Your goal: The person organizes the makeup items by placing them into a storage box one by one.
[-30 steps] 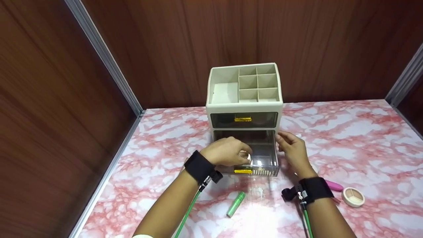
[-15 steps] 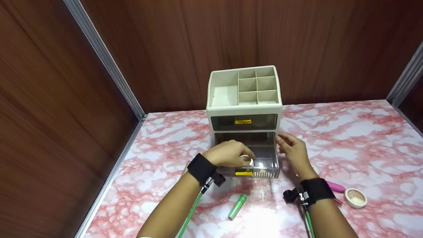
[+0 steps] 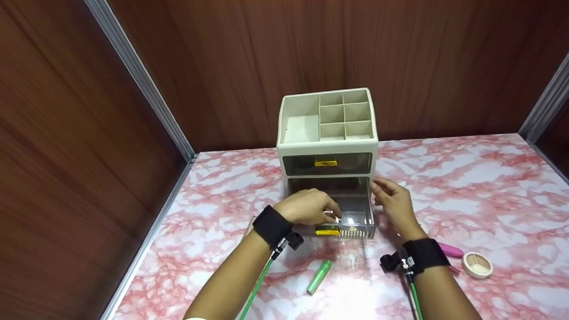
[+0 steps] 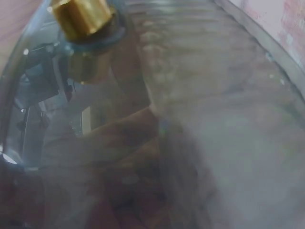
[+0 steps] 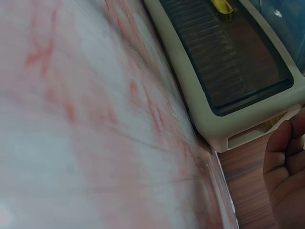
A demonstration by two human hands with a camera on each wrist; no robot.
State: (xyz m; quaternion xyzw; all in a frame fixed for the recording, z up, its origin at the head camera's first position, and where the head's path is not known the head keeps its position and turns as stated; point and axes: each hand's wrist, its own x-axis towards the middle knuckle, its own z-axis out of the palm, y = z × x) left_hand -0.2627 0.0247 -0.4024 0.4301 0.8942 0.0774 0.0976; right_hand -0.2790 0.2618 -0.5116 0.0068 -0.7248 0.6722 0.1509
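Note:
A cream makeup organizer (image 3: 327, 146) stands on the table, its lower clear drawer (image 3: 362, 230) pulled out. Inside that drawer, my left hand (image 3: 306, 206) pinches a small round white-rimmed case (image 3: 330, 214), mostly hidden by the fingers. The left wrist view shows the dark see-through drawer front and its gold handle (image 4: 83, 18) up close. At the organizer's right side, my right hand (image 3: 393, 200) rests its thumb and fingertips against the edge. In the right wrist view, the loosely bent fingers (image 5: 279, 143) lie beside a slot in the cream side wall.
A green tube (image 3: 319, 277) lies in front of the drawer. Right of it are a round three-part palette (image 3: 477, 265) and a pink item (image 3: 451, 250), partly behind the right wrist. The upper drawer (image 3: 306, 164) is closed. Wood-look panels surround the pink marbled table (image 3: 480, 178).
My left hand has shifted slightly right and lower inside the drawer, and less of the round case shows now. The right hand stays at the organizer's side.

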